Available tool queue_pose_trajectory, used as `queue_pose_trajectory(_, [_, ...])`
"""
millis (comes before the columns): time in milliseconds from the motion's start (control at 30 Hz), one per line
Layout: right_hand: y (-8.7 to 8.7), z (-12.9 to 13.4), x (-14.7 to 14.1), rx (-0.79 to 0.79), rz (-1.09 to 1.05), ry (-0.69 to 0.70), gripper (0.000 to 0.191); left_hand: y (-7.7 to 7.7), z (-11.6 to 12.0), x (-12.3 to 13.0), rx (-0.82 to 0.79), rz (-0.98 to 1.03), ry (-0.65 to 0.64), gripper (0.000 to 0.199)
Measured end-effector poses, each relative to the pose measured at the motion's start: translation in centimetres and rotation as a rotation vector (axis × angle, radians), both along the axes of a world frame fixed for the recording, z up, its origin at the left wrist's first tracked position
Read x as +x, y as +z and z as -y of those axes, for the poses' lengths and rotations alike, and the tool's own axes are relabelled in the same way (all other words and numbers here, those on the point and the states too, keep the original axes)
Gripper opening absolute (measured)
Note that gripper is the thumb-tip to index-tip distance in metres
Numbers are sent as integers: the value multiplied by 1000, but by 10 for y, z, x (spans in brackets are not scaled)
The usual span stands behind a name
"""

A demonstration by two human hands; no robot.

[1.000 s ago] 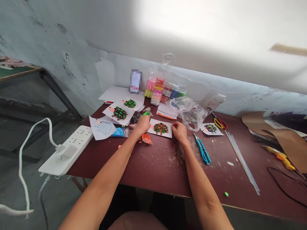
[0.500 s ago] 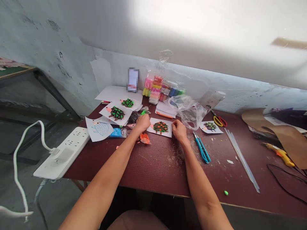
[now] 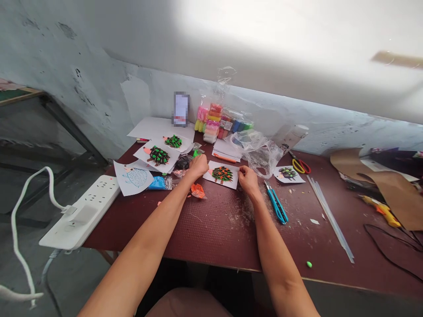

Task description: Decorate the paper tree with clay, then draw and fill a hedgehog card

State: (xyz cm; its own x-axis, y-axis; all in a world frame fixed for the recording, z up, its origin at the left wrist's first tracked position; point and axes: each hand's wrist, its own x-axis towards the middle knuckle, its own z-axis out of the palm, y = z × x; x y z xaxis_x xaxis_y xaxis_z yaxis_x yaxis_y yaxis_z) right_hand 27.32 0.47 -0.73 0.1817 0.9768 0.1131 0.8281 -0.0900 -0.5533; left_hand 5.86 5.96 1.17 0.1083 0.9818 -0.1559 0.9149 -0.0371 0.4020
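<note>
A white paper card (image 3: 214, 183) with a hedgehog in black, green and orange clay lies on the table between my hands. My left hand (image 3: 198, 166) is closed at its left edge, fingers bent down near the pink nose. My right hand (image 3: 247, 178) pinches the right edge. Beside my left hand are an orange clay packet (image 3: 198, 191), a black clay packet (image 3: 182, 163) and a blue clay packet (image 3: 160, 182). A blue utility knife (image 3: 276, 203) lies to the right of my right hand.
Other hedgehog cards (image 3: 158, 156) and a blue hedgehog drawing (image 3: 134, 177) lie at the left, near a white power strip (image 3: 82, 211). Clay packs (image 3: 212, 123) and a plastic bag (image 3: 261, 154) stand behind. Rightward are scissors (image 3: 300, 166), glue sticks (image 3: 330, 218) and a glue gun (image 3: 381, 210).
The whole view has shifted slightly. Both hands stay at the card's edges, and the card looks turned a little, its right side lower. Nothing else has visibly moved.
</note>
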Motion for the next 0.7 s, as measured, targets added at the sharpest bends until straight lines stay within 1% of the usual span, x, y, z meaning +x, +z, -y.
queue_pose_trajectory(133, [-6,-4,7,34,-169,6,28,-7,-2,-4,25,36,-10,37])
queue_pose_trajectory(300, [-12,-7,12,14,-309,12,20,-14,-3,-7,43,74,-33,33])
queue_pose_trajectory(400, [-11,-7,13,-5,-362,14,15,-14,-6,-5,44,93,-58,33])
queue_pose_trajectory(533, [-8,-4,12,-24,-410,15,13,-12,-8,-1,51,109,-79,41])
queue_pose_trajectory(700, [-5,-1,12,-66,-491,5,13,-11,-7,0,29,106,-90,30])
